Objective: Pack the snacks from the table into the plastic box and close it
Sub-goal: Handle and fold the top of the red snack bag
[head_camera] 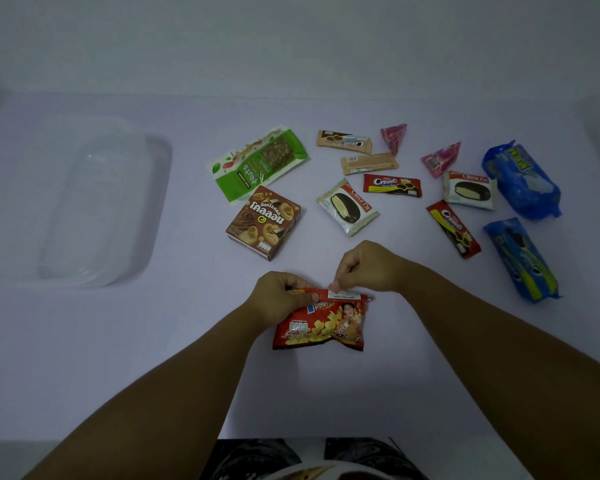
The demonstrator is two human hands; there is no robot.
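Note:
A red potato-chip bag (321, 323) lies near the table's front middle. My left hand (280, 296) grips its top left corner and my right hand (364, 266) pinches its top edge. The clear plastic box (97, 202) stands at the far left with its lid on, apart from both hands. Behind the bag lie a brown chocolate snack box (264, 221), a green nuts pouch (257, 161), two Choco Pie packs (347, 206) (469, 190), several cream-biscuit bars (392, 185) and two blue cookie rolls (522, 180) (522, 259).
Two small pink triangular packets (394, 136) (440, 159) lie at the back right. The white table (153, 341) shows bare surface between the box and the snacks and at the front left. My lap is visible at the bottom edge.

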